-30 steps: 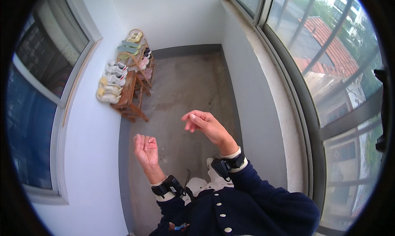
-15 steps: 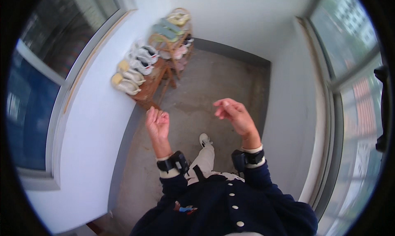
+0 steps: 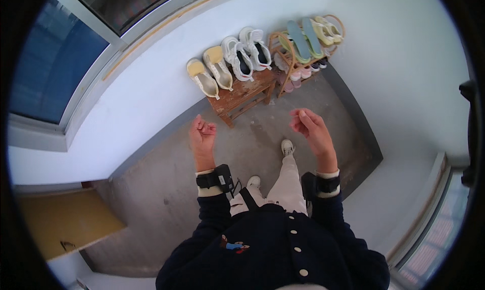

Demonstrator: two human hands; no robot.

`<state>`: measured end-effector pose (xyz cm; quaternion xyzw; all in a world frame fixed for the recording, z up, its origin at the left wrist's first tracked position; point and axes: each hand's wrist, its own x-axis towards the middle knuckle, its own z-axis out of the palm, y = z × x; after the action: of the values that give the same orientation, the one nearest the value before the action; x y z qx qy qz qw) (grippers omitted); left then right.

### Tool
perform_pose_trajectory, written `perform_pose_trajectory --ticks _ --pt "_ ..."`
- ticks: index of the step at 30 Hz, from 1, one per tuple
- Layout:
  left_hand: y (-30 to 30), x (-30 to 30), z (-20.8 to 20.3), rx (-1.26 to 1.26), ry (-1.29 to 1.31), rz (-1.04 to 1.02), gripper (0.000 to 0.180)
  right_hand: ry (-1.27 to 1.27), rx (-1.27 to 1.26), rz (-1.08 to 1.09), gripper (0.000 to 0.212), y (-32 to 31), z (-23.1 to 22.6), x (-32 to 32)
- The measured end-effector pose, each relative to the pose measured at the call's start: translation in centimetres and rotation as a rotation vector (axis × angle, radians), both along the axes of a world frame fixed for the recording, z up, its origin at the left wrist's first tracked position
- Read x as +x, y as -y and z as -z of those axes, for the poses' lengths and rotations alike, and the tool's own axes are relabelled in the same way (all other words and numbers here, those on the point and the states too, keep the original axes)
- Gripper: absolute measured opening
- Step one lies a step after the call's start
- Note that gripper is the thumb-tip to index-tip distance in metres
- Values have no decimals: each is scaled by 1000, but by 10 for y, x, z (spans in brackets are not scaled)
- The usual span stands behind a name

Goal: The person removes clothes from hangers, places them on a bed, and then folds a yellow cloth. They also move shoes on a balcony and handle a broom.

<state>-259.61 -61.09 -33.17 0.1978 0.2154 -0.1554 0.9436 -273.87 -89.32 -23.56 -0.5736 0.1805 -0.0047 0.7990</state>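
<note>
My left hand (image 3: 203, 139) is raised over the floor, palm up. Its fingers are loosely curled, with nothing in them. To its right, my right hand (image 3: 314, 131) hangs in the air with fingers bent but not closed, also empty. Ahead of both hands is a worn reddish-brown wooden bench (image 3: 242, 96), and neither hand touches it. On the bench stand a pair of cream shoes (image 3: 203, 80) with yellow insoles sticking out and a pair of white sneakers (image 3: 237, 60) with dark insides.
Beside the bench, a rattan shoe rack (image 3: 283, 62) holds blue-green insoles (image 3: 298, 41), yellow shoes (image 3: 326, 31) and pink shoes (image 3: 301, 73) below. A yellowish wooden door or panel (image 3: 70, 221) juts out at lower left. White walls and windows (image 3: 60, 62) surround the concrete floor (image 3: 151, 209).
My view has turned left, so the bench and rack sit further right and more squarely ahead. The yellow panel has come into view. Both hands stay raised and empty.
</note>
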Motion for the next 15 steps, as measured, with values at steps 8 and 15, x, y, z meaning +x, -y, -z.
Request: perform_pose_trajectory --ticks 8,15 --pt "48 34 19 172 -24 -167 9 -94 10 -288 27 99 36 141" --pt "79 76 62 360 -104 -142 11 -186 -38 -359 26 118 110 232"
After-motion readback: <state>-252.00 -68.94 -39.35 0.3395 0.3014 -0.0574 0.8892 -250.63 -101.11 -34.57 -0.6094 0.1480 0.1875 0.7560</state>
